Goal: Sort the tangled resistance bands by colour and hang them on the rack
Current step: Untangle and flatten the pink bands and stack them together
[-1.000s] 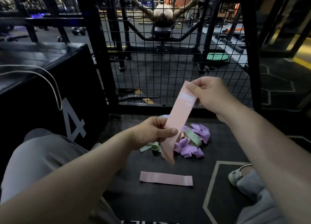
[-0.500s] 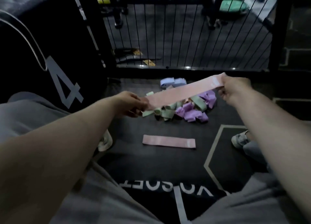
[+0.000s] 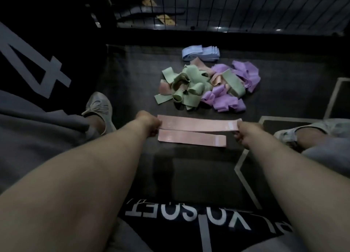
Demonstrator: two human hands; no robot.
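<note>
Head view: flat pink fabric band is being pinched at opposite ends by left hand and right hand, fingers curled.

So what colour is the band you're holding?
Pale pink; the band shows best in the head view.

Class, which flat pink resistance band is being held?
The farther pink fabric band, pinched at its ends by left hand and right hand; no hand grips the nearer pink band.
</note>
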